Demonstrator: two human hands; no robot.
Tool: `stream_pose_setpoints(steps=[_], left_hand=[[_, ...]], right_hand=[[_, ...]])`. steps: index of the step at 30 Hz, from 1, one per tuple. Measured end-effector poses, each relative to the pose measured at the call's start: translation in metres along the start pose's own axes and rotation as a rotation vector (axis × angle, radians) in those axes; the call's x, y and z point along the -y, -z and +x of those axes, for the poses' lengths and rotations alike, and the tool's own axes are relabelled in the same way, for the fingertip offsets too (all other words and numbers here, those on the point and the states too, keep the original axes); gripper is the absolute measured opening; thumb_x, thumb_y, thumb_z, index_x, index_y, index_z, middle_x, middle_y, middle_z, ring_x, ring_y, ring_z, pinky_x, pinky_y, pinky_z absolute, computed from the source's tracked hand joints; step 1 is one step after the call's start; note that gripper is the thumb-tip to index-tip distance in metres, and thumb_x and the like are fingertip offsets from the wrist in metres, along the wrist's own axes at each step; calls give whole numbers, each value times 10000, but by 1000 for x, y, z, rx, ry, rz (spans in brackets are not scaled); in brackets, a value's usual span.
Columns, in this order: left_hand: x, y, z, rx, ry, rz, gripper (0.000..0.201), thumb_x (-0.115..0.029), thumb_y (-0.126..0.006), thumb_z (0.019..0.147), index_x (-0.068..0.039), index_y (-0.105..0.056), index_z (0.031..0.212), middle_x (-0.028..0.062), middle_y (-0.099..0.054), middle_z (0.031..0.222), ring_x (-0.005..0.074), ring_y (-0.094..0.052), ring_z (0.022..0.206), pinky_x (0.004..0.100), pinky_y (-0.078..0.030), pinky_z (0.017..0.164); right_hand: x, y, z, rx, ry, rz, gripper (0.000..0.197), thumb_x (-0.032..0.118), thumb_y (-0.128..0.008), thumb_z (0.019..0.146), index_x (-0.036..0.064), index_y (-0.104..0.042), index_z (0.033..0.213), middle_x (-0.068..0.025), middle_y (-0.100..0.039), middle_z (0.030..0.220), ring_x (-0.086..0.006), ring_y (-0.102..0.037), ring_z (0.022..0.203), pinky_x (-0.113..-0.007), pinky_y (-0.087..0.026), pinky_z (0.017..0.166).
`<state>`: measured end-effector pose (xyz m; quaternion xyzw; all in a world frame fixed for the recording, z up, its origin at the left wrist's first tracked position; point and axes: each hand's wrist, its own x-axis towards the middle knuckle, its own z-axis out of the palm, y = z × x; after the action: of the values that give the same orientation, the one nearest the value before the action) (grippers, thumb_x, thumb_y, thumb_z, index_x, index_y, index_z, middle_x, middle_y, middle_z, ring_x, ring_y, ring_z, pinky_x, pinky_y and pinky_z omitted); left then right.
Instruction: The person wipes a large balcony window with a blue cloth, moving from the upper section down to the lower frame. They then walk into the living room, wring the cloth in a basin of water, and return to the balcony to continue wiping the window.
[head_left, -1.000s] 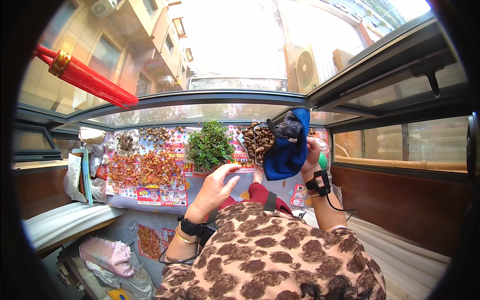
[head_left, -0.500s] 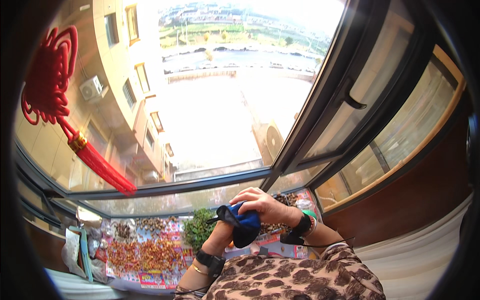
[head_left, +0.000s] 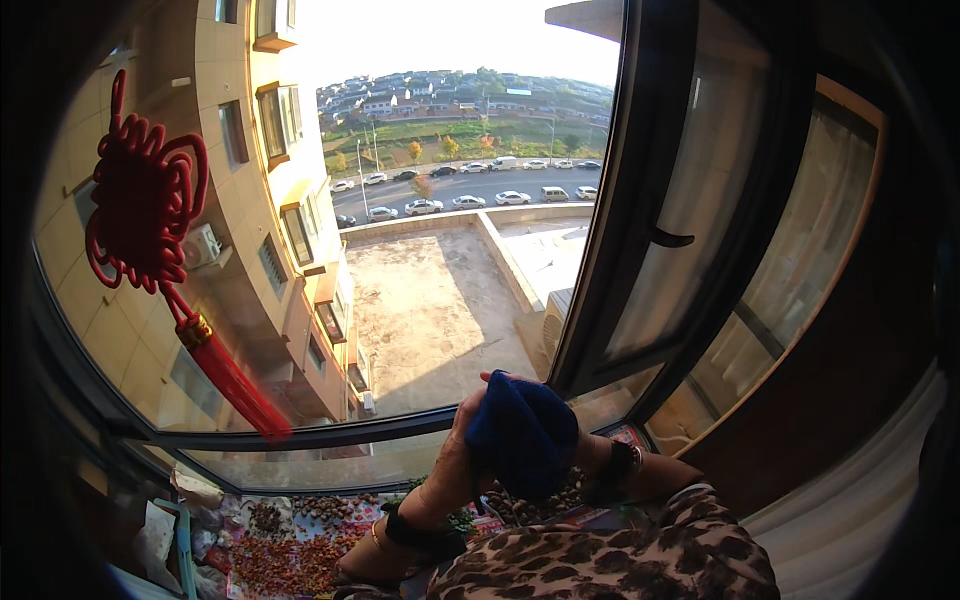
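A bunched dark-blue cloth (head_left: pixel 523 432) is held up in front of the window, between my two hands. My left hand (head_left: pixel 458 465) is closed against the cloth's left side, its fingers partly hidden by the folds. Behind the cloth's right side is my right hand (head_left: pixel 592 452), where only the wrist side shows; it appears to grip the cloth from behind. A fingertip peeks over the cloth's top edge, but I cannot tell whose hand it belongs to. Both wrists wear dark bands and bracelets.
Below my hands, reddish dried pieces (head_left: pixel 285 562) and brown nut-like things (head_left: pixel 325 507) lie spread on printed sheets. A red knotted tassel (head_left: pixel 145 205) hangs at left. A dark-framed window sash (head_left: pixel 650 200) stands at right. White bags (head_left: pixel 195 487) and a light-blue frame (head_left: pixel 183 540) are at lower left.
The view has tilted up, and the outdoors looks less washed out. The cloth has turned and bunched up in front of my right hand, which earlier lay in plain sight over it.
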<state>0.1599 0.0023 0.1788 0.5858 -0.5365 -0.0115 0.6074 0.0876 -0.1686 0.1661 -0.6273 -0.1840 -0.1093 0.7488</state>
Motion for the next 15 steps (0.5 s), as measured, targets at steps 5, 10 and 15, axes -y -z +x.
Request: stream_pose_setpoints(steps=[5,10,15], left_hand=[[-57,62,15,351,-20,355,895,-247,-854,795,-78,-348,1513,211,-349,1537,401,-373,1420,470,-371,1148],[-132,118,27,-18,-302,467,1012,-463,-876,737,-64,-352,1505,170,-467,1466,301,-465,1360,448,-445,1067],[-181,143,28,-490,-661,606,1035,-540,-812,754,-78,-311,1532,184,-442,1476,322,-449,1370,474,-421,1084]], right_hand=[[31,42,-14,95,84,-647,642,180,-750,908,18,-436,1444,-117,-539,1410,-203,-535,1297,-371,-451,1106],[70,67,-22,50,-158,208,482,300,-568,1030,54,-466,1431,-109,-538,1420,-233,-529,1318,-424,-422,1139],[145,107,-30,-36,-142,108,554,339,-593,1011,89,-418,1473,-119,-524,1437,-261,-537,1316,-454,-467,1106]])
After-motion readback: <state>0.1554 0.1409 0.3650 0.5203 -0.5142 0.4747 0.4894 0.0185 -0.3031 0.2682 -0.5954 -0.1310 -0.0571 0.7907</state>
